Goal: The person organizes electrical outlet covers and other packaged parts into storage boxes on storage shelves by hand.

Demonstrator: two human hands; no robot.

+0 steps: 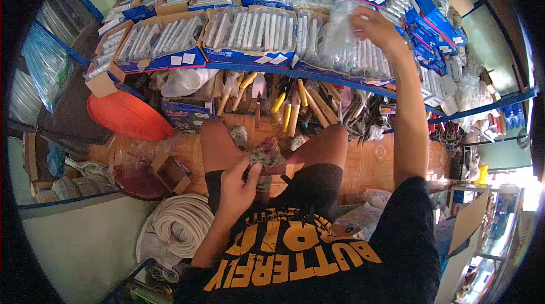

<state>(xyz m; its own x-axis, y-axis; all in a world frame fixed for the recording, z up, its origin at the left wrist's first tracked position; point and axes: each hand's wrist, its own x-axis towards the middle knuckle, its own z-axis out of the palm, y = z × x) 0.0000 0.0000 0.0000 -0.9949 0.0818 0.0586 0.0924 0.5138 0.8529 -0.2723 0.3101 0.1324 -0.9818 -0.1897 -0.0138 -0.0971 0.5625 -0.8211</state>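
Note:
My left hand (237,187) is closed around a crumpled, patterned cloth (269,159), held low between my knees. My right hand (374,26) reaches up to the shelf, its fingers closed on a clear plastic bag (339,20). The bag hangs over an open box (318,69) packed with upright, plastic-wrapped pieces. Whether anything is inside the bag I cannot make out. Beside that box stands another blue box (250,57) filled with white wrapped pieces on edge.
Under the blue shelf edge (363,90) lie several wooden- and yellow-handled tools (286,116). An orange-red basin (129,115) leans at left. A coiled white hose (181,225) lies by my left side. Small cartons (434,37) crowd the right shelf.

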